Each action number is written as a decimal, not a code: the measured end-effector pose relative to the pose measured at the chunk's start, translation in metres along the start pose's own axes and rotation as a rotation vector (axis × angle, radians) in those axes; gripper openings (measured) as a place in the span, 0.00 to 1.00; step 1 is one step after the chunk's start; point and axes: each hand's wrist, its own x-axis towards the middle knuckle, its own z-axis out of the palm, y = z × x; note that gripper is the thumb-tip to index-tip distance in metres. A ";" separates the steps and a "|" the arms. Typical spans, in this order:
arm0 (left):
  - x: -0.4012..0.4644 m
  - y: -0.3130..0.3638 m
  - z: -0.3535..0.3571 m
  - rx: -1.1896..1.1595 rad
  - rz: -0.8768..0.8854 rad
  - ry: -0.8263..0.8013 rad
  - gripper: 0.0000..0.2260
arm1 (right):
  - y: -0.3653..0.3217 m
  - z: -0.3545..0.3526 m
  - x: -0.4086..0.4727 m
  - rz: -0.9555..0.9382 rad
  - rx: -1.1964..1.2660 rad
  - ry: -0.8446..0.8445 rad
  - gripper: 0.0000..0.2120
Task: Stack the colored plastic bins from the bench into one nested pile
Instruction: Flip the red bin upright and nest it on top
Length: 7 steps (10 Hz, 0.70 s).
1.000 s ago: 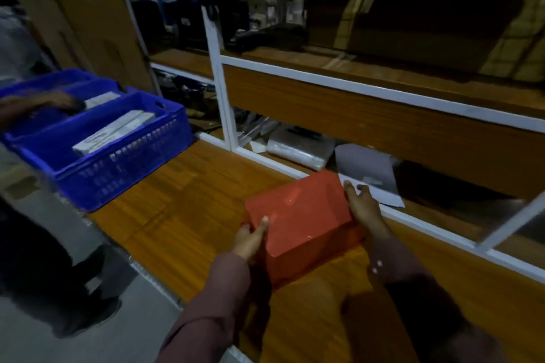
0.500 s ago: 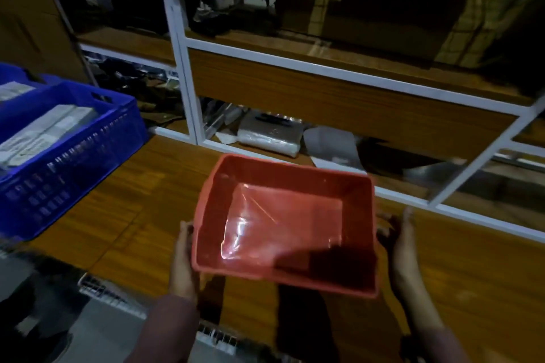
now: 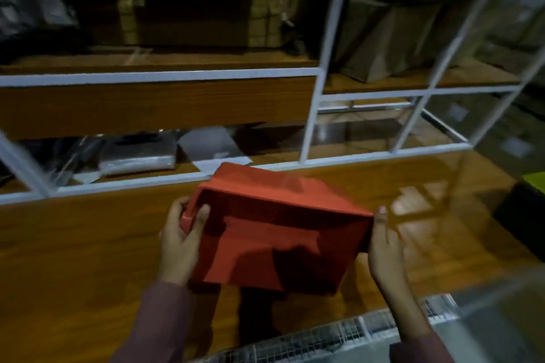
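Between the two hands, held up off the wooden bench [image 3: 88, 259], is one red bin [image 3: 274, 233], tilted so that its open mouth faces back toward the person and its far wall rises away. The left hand [image 3: 180, 242] clasps the bin's left rim: its thumb [image 3: 200, 216] curls over the edge into the opening while the other fingers wrap the outside of the wall, so this hand is closed firmly on the bin. The right hand [image 3: 383, 247] presses flat against the bin's right end, its fingers straight and pointing up with a fingertip showing just past the corner; it braces the wall more than it wraps it, yet it bears on the bin all the same. Both sleeves are a dull mauve.

Counted: one red bin, two hands on it. Well to the right of the right hand, at the frame's edge, one dark box with a yellow-green top [image 3: 528, 206] sits on the bench, apart from the grip; motion blur hides what it is.

Beyond the bin, past both hands, stands a white-framed rack [image 3: 312, 115] with wooden shelves. On its lowest shelf, beyond the left hand, lie a clear plastic-wrapped package [image 3: 138, 155] and some loose paper sheets [image 3: 218, 158]. Higher and to the right lean brown cardboard pieces [image 3: 380, 47].
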 end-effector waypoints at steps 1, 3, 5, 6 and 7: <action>-0.003 0.041 0.053 0.217 0.186 -0.115 0.18 | 0.040 -0.068 0.012 -0.160 -0.208 0.109 0.21; -0.051 0.145 0.225 0.741 0.864 -0.514 0.17 | 0.036 -0.169 0.035 -0.625 -0.423 -0.108 0.28; -0.104 0.209 0.374 0.808 1.100 -0.483 0.15 | 0.054 -0.280 0.100 -0.624 -0.675 0.008 0.18; -0.121 0.234 0.428 0.706 1.085 -0.388 0.18 | 0.074 -0.329 0.141 -0.557 -0.711 0.166 0.12; -0.128 0.247 0.471 0.688 0.937 -0.290 0.24 | 0.110 -0.389 0.187 -0.390 -0.665 0.318 0.17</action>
